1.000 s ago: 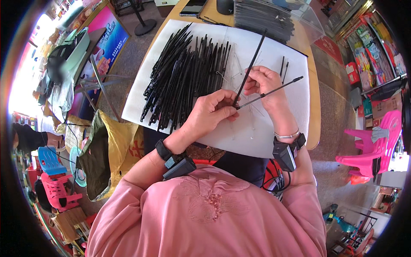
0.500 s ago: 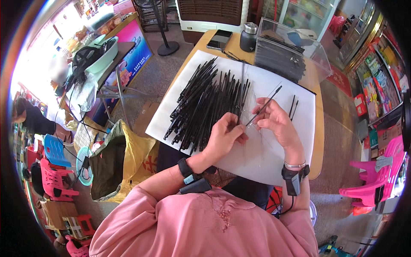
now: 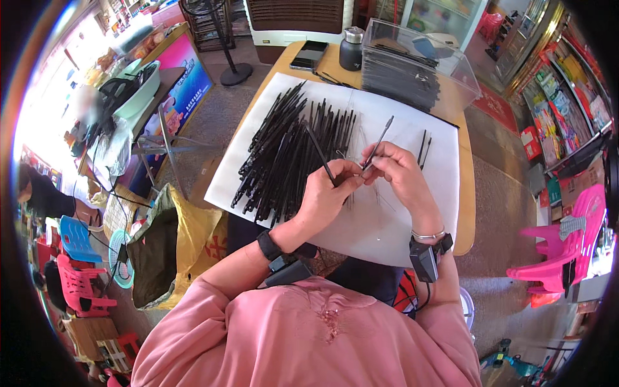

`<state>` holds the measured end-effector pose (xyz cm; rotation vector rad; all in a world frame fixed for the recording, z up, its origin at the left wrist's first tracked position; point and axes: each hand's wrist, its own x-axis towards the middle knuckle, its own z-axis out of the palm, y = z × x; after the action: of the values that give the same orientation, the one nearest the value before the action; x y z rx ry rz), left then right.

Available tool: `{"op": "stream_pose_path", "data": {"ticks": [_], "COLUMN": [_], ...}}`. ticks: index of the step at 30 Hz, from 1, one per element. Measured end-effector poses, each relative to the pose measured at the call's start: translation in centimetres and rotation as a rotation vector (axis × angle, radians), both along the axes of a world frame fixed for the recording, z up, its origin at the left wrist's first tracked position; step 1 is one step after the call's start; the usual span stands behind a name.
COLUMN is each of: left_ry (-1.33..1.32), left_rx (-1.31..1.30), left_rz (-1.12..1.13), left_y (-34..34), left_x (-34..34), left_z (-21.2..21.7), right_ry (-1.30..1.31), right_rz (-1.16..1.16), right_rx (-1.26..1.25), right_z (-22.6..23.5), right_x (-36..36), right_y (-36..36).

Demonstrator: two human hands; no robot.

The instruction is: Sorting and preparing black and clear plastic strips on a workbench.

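Note:
Pinched in my left hand [image 3: 333,191] is a thin black rod [image 3: 319,151], its upper end tilted away to the left over the pile. Closed fingers of my right hand [image 3: 396,169] grip a second black rod [image 3: 380,140], which leans up and right. Both hands nearly meet at the fingertips; what lies between them is too small to make out. To their left a thick pile of black rods [image 3: 277,161] covers a white board [image 3: 225,187]. Fine wire-like strands [image 3: 361,132] lie under and beyond my hands. Two loose rods [image 3: 423,149] rest right of my right hand.
Beyond the board on the wooden table [image 3: 465,213] stand a phone [image 3: 309,55], a dark bottle [image 3: 351,50] and a clear box [image 3: 422,71] of black rods. A yellow sack [image 3: 193,235] is at the left, pink chairs [image 3: 561,238] at the right.
My hands have come closer together at the fingertips. The left hand's rod now tilts left, where it stood nearly upright; the right hand's rod has turned steeper. The whole view has shifted slightly.

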<state>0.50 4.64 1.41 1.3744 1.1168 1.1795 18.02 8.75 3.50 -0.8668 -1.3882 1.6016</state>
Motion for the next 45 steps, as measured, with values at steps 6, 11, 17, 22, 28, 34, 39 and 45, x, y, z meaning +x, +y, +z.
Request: {"op": "stream_pose_path", "data": {"ticks": [6, 11, 17, 22, 28, 34, 39, 45], "left_ry": [0.059, 0.054, 0.170, 0.207, 0.508, 0.566, 0.819, 1.082], "left_rx": [0.001, -0.063, 0.079, 0.038, 0.100, 0.384, 0.349, 0.219], "left_rz": [0.015, 0.027, 0.046, -0.001, -0.070, -0.104, 0.081, 0.006], "left_y": [0.2, 0.2, 0.5, 0.0, -0.6, -1.4, -0.8, 0.4], "left_x": [0.3, 0.7, 1.1, 0.9, 0.1, -1.5, -2.4, -2.1], "left_z": [-0.3, -0.5, -0.3, 1.4, 1.4, 1.9, 1.1, 1.1], "right_ry": [-0.022, -0.088, -0.264, -0.115, -0.264, -0.547, -1.202, -1.030], "right_rz": [-0.049, -0.095, -0.233, -0.191, -0.201, -0.583, -0.620, -0.597], "right_rx": [0.062, 0.138, 0.185, 0.141, 0.286, 0.324, 0.220, 0.546], "right_z": [-0.2, -0.8, -0.8, -0.5, 1.2, 3.7, 1.9, 0.9], "right_x": [0.1, -0.3, -1.0, -0.4, -1.9, 2.6, 8.3, 3.1], "right_y": [-0.1, 0.1, -0.3, 0.0, -1.7, -3.3, -2.0, -3.4]}}
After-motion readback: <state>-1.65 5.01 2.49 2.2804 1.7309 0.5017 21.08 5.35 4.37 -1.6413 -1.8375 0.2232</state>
